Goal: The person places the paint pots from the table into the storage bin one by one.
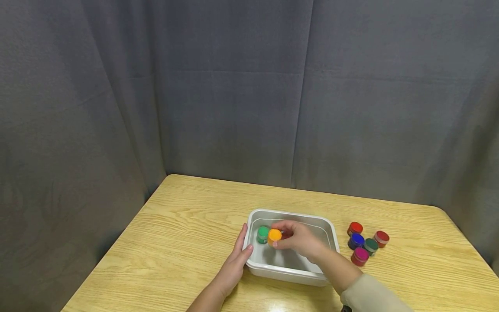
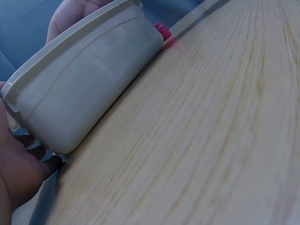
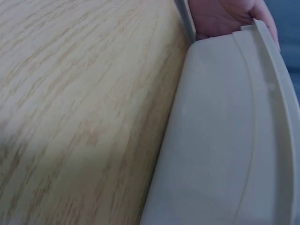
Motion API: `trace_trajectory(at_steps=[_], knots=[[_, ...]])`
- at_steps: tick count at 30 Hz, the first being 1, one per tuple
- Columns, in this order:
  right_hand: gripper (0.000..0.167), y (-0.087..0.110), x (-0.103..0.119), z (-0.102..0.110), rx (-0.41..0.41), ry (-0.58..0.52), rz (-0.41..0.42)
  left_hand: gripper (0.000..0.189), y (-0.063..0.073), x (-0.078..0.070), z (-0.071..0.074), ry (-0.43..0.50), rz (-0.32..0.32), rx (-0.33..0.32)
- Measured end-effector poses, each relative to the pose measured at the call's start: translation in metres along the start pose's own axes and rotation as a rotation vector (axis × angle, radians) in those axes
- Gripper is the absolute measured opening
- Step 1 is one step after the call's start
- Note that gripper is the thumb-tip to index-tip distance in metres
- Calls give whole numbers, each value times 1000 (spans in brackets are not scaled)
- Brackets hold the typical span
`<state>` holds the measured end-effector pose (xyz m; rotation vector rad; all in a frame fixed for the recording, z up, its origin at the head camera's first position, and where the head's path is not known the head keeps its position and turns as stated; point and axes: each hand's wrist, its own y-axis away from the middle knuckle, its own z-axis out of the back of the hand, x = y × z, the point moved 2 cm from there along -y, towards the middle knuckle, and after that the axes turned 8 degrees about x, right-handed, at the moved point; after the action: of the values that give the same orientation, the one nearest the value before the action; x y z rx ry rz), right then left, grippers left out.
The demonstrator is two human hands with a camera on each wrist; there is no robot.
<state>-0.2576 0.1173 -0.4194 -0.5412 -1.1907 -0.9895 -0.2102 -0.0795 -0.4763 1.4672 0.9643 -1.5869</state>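
A white rectangular tray stands on the wooden table. My left hand holds its left end, the thumb at the rim and the fingers along the outer wall; in the left wrist view the left hand is against that end. Reaching over the tray, my right hand pinches a small paint jar with an orange top between thumb and fingers. Right beside it, inside the tray, is a green paint jar. The right wrist view shows only the tray's outer wall and the left hand.
To the right of the tray several paint jars stand grouped: red, blue, dark green, magenta and dark red. Grey curtains hang behind and left of the table.
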Motion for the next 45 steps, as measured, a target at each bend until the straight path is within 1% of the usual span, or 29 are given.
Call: trace_trajectory(at_steps=[8,13,20,27,36,42,45], knots=[[48,-10,-5,-9,-29,26,-55,66,-3,2,2,4,20,1],[46,-14,-4,-14,-34,60,-70,66,-3,2,2,6,19,2],[44,-17,-4,-19,-37,105,-93,64,-3,0,2,9,20,24],[45,-19,-2,-22,-60,139,-77,64,-3,0,2,4,25,24],[44,-20,-3,-25,-83,185,-87,64,-2,1,2,2,32,20],[40,-24,-6,-28,-90,287,-95,63,-1,1,2,17,31,20],[38,-24,-6,-29,-78,311,-79,63,-1,1,1,20,32,19]])
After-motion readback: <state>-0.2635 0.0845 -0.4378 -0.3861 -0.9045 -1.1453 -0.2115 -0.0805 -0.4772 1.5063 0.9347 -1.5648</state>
